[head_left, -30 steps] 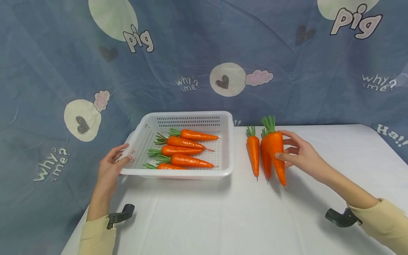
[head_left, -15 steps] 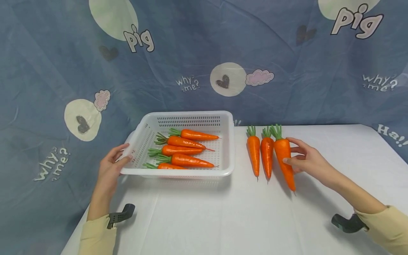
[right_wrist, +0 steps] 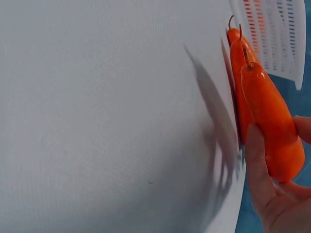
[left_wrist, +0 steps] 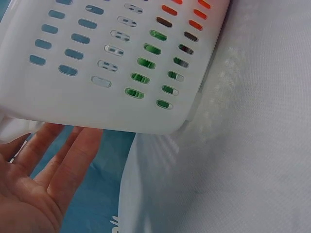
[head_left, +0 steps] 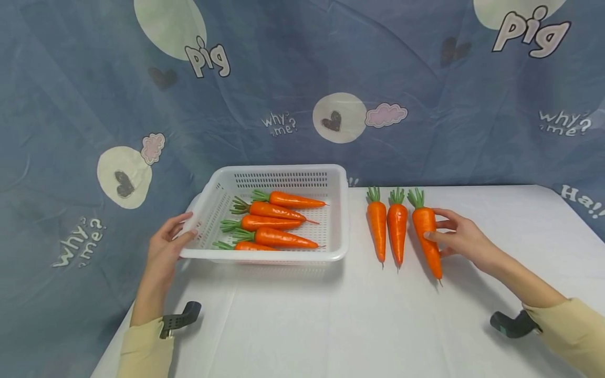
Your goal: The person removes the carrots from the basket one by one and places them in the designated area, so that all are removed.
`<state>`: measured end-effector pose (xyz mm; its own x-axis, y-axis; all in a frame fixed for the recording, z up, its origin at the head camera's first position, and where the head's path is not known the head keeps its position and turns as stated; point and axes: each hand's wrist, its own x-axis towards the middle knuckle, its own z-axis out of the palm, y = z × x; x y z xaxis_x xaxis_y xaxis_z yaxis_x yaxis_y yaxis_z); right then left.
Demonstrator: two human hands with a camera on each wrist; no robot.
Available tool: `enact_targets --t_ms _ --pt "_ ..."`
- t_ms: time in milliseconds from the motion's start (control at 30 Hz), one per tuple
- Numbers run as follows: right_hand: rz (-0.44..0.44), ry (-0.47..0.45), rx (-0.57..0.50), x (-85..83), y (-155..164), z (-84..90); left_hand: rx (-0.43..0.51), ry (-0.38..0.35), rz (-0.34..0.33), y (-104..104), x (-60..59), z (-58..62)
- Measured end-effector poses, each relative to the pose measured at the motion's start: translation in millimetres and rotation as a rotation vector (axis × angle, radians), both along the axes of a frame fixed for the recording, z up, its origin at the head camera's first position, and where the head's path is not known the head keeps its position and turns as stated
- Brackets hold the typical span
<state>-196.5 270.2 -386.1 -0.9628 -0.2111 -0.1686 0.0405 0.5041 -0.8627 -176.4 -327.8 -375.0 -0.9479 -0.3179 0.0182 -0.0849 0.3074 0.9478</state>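
Observation:
My right hand (head_left: 460,239) pinches an orange carrot (head_left: 427,231) with green stem tops, thumb on its near side and fingers around the far side. In the right wrist view this carrot (right_wrist: 271,121) hangs close over the tabletop, its shadow on the cloth. Just left of it lie two more carrots, the middle one (head_left: 397,228) and the leftmost one (head_left: 376,226), side by side with tops pointing away. My left hand (head_left: 165,244) grips the left end of a white plastic basket (head_left: 283,256), thumb over the rim. Several carrots (head_left: 283,238) lie crosswise inside it.
A white cloth (head_left: 302,320) covers the table. Behind it hangs a blue printed curtain (head_left: 264,79), which also shows along the left side of the table. The loose carrots lie between the basket's right end and my right hand.
The carrot in my right hand has moved right and lower, from overlapping the middle carrot to a spot beside it. My left hand and the basket have stayed put.

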Motion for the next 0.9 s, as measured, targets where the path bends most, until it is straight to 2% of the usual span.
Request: enact_targets --t_ms 200,467,900 --pt "-0.006 -0.025 0.046 -6.4 1 -4.7 -0.008 -0.008 0.005 1 -0.2 -0.1" --pt "-0.018 -0.071 0.055 -15.4 3 -8.7 -0.010 0.002 0.002 3 0.0 -0.2" --pt "-0.030 -0.104 0.011 -27.9 2 -17.1 -0.007 0.010 0.009 2 -0.2 -0.5"
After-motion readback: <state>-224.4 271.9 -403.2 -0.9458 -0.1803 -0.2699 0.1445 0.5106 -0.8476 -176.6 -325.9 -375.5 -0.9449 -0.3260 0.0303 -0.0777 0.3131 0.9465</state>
